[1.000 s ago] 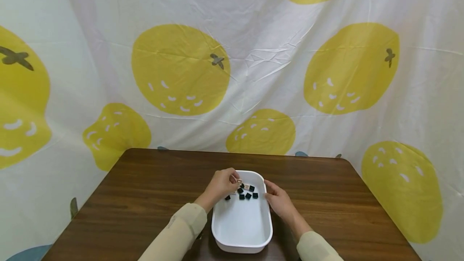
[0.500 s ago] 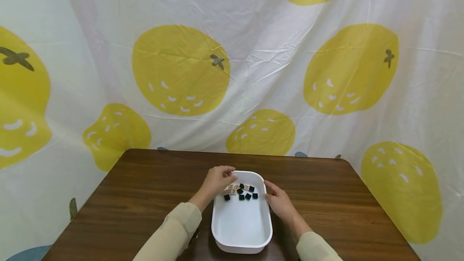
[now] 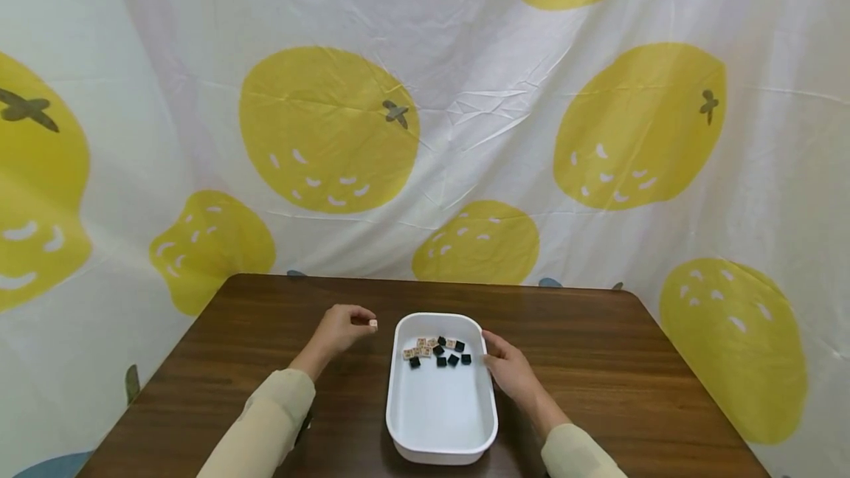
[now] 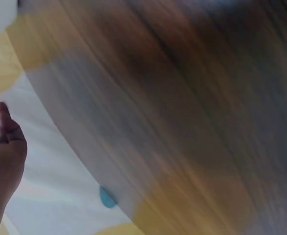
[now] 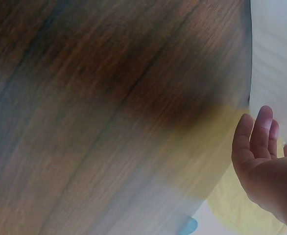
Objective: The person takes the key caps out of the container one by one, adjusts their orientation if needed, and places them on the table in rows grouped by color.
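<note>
Lemon-print cloth (image 3: 488,113) hangs behind, brown table (image 3: 584,375) in front, white tray (image 3: 441,456) on it with its long side running away from me.

Left hand (image 3: 339,329): pinching one pale block (image 3: 373,324) at the fingertips, left of the tray and apart from it. Looks lifted off the wood, but I can't confirm the gap. Right hand (image 3: 508,364): at the tray's right side, thumb near the rim, fingers loosely straight in its wrist view. I can't tell if it's gripping or just bracing.

Step in hand, my read: single-block transfer, tray to table, right hand steadying. Next move would call for a short lower and a clean release, left wrist level, tray kept put.

Rest of the batch sits in the tray's far half: other pale blocks (image 3: 426,352) bunched to the left, black blocks (image 3: 454,361) mostly to the right (one sits on the left, just nearer me than the pale bunch). Near half shows tray floor.

In the way: pale and black lie tight together mid-cluster, so a pinch there could nudge a neighbour. Tray's left wall also needs clearing on any crossing. Left wrist view barely catches the block at its edge, so I'd trust the head view.
</note>
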A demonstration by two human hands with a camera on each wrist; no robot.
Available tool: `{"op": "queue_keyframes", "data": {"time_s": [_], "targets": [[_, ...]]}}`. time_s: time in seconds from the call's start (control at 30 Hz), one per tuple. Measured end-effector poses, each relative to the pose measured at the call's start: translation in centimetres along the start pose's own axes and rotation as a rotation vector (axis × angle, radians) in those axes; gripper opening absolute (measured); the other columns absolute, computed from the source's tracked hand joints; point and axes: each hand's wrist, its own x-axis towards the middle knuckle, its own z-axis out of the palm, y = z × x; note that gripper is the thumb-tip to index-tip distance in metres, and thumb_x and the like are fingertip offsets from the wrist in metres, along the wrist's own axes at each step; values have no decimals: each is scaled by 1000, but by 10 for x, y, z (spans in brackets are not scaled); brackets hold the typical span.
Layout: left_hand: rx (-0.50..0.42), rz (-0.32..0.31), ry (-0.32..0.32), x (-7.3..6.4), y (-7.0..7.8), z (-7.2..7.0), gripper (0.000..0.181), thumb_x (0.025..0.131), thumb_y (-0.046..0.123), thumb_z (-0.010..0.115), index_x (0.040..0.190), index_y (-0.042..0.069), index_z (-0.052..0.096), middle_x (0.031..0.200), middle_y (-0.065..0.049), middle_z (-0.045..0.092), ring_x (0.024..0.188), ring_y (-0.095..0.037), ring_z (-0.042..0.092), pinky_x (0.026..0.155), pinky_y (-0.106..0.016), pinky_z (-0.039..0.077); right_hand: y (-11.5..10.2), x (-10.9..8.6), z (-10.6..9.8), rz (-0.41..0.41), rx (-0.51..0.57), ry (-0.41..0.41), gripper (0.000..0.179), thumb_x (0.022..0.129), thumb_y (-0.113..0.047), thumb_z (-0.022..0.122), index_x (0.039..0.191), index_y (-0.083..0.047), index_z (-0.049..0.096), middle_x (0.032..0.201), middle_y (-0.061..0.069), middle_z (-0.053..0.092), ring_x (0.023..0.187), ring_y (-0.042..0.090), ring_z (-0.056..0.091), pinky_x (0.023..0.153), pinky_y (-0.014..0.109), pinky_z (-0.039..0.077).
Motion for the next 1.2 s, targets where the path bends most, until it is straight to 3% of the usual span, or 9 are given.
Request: {"op": "queue_keyframes", "data": {"time_s": [0.23, 0.43, 0.9, 1.2], "targets": [[69, -15, -39, -7, -24, -11, 13, 83, 9, 78, 95, 3, 76, 93, -6, 70, 90, -23, 63, 82, -43, 50, -1, -3, -1, 4, 1, -7, 48, 97, -4, 51, 145, 0, 47, 96, 18, 58, 78, 23, 55, 63, 32, 45], [132, -17, -78, -10, -37, -9, 10, 82, 9, 80, 89, 5, 75, 88, -4, 69, 88, -22, 61, 83, -42, 49, 1, -4, 1, -25, 25, 18, 47, 96, -1, 52, 142, 2, 49, 88, 17, 56, 71, 21, 54, 59, 32, 44], [223, -6, -129, -14, -42, -8, 11, 78, 5, 81, 87, 6, 75, 92, -7, 71, 99, -32, 63, 92, -49, 47, 1, -2, 3, -26, 32, 34, 47, 95, -1, 53, 142, 1, 50, 80, 10, 51, 65, 18, 50, 57, 31, 44], [191, 14, -118, -14, -45, -6, 17, 75, 1, 81, 90, 5, 74, 86, -2, 68, 87, -21, 60, 84, -42, 48, 1, -1, 3, -18, 26, 33, 47, 95, -2, 52, 142, 1, 49, 81, 10, 53, 63, 18, 48, 56, 31, 43]]}}
